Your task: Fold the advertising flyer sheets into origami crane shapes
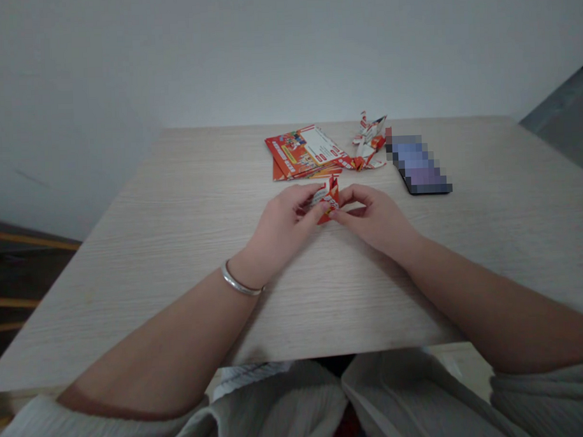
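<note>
A small folded piece of red and white printed paper (330,195) is between my two hands, above the middle of the table. My left hand (291,212) grips its left side, the thumb lying across the front and the other fingers partly hidden behind. On the right edge, my right hand (375,215) pinches the paper between thumb and index finger. A pointed, folded top edge of the paper sticks up between the hands. Just beyond it lies a stack of flat red printed sheets (303,151), the top one with a white panel.
Right of the sheets are folded paper shapes (370,142) in the same red and white print. A phone (421,166) with a blurred screen lies farther right. The pale wood-grain table (177,222) meets a wall at its far edge.
</note>
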Available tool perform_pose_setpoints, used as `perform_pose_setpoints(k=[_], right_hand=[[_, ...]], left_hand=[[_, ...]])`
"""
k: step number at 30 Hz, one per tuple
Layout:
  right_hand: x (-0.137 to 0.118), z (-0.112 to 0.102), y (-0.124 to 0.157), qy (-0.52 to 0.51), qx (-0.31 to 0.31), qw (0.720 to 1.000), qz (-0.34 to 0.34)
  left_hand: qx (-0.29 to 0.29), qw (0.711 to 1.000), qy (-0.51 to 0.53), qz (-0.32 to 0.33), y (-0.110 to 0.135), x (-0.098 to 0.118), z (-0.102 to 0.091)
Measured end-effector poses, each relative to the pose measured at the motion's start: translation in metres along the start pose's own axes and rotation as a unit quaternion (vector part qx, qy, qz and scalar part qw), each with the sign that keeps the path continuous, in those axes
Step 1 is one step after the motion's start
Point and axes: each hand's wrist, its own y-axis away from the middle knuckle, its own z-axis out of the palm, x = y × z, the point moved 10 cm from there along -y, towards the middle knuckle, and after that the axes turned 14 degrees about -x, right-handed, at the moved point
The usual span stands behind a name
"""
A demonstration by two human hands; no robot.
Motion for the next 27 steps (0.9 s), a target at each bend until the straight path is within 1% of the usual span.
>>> perform_pose_setpoints(k=[3, 4, 6, 8, 10, 12, 14, 17, 22, 24, 27], right_hand=[[-0.008, -0.007, 0.002, 0.016, 0.034, 0.999, -0.037], [-0.009, -0.009, 0.002, 0.019, 0.04, 0.998, -0.043], [-0.008, -0.011, 0.002, 0.016, 0.043, 0.998, -0.049], [-0.006, -0.012, 0.001, 0.012, 0.039, 0.998, -0.049], [-0.006, -0.011, 0.001, 0.001, 0.034, 0.998, -0.05], [-0.008, -0.009, 0.002, -0.025, 0.03, 0.998, -0.054], [-0.011, -0.007, 0.004, -0.052, 0.028, 0.996, -0.061], [-0.017, -0.004, 0.006, -0.055, 0.026, 0.996, -0.067], [-0.02, -0.005, 0.007, -0.008, 0.033, 0.997, -0.063], [-0.021, -0.006, 0.007, 0.004, 0.036, 0.997, -0.068], [-0.024, -0.007, 0.009, 0.016, 0.045, 0.996, -0.076]], left_hand=[[0.004, 0.996, -0.077, 0.041, 0.001, 0.013, -0.003], [0.005, 0.994, -0.089, 0.057, 0.001, 0.018, -0.004], [0.004, 0.994, -0.081, 0.075, 0.002, 0.023, -0.004], [0.012, 0.996, -0.049, 0.069, 0.002, 0.021, -0.006], [0.029, 0.998, -0.025, 0.045, 0.002, 0.016, -0.009], [0.047, 0.999, -0.012, 0.021, 0.003, 0.01, -0.011], [0.053, 0.998, 0.008, 0.01, 0.003, 0.007, -0.01], [0.044, 0.998, 0.049, 0.007, 0.002, 0.006, -0.006], [0.002, 0.993, 0.121, 0.011, 0.0, 0.007, 0.004], [-0.01, 0.991, 0.132, 0.008, 0.0, 0.008, 0.006], [-0.002, 0.993, 0.118, 0.009, 0.002, 0.009, 0.003]])
